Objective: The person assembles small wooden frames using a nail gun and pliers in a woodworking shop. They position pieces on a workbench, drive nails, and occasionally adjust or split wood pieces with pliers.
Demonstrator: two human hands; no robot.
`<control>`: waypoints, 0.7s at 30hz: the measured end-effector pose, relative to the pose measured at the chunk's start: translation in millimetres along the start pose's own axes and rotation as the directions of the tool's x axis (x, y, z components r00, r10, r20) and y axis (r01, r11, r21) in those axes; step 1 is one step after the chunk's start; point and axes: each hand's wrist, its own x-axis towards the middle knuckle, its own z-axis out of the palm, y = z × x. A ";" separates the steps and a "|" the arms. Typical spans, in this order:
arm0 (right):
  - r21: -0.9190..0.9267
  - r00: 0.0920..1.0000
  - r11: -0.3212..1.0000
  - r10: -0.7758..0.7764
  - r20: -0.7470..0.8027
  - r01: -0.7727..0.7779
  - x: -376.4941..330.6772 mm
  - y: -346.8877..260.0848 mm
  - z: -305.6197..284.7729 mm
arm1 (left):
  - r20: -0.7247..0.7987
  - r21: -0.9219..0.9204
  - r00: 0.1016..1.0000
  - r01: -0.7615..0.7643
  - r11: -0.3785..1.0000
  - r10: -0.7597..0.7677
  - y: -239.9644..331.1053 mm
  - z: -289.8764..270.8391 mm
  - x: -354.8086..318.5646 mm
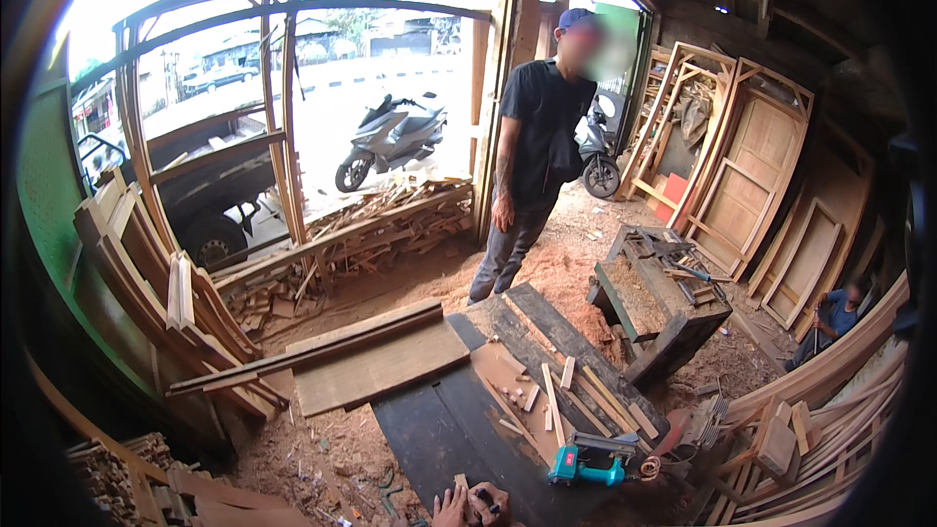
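Observation:
At the lower edge, my left hand [450, 507] lies with its fingers stretched out on the dark workbench [444, 439]. A small wood block [461, 480] is at its fingertips. Close beside it, my right hand [491, 507] is closed around something small and dark that I cannot make out. To the right of my hands, a teal power tool [589, 466], shaped like a nail gun, lies on its side. Several wood strips [552, 402] and short offcuts are scattered beyond it. A wide wooden board [381, 371] and a long wood rail [312, 346] extend past the bench's left side.
A person [547, 137] in a dark shirt stands beyond the bench, and another person [830, 322] sits at far right. A second workbench [654, 298] holds tools. Door frames [747, 166] lean at the back. Wood shavings [576, 312] cover the floor. Timber is stacked [839, 439] at right.

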 end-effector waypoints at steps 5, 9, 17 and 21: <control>0.115 0.956 0.960 0.233 0.179 -0.256 49.6 23.1 -5.6 | -0.030 -0.017 0.999 -0.031 0.999 0.030 1.6 -3.5 -0.9; 0.153 0.967 0.970 0.154 0.204 -0.187 62.6 5.6 -17.4 | -0.002 0.007 1.000 -0.025 1.000 0.025 0.9 -2.7 -0.8; -0.087 0.982 0.979 -0.181 0.056 0.185 12.3 -41.4 -46.8 | -0.012 -0.031 1.000 -0.027 0.999 0.026 5.2 -7.3 -0.2; 0.040 0.970 0.992 -0.122 0.212 0.116 1.5 -38.5 -42.5 | -0.018 -0.065 1.000 -0.021 0.998 0.020 -1.2 1.6 1.0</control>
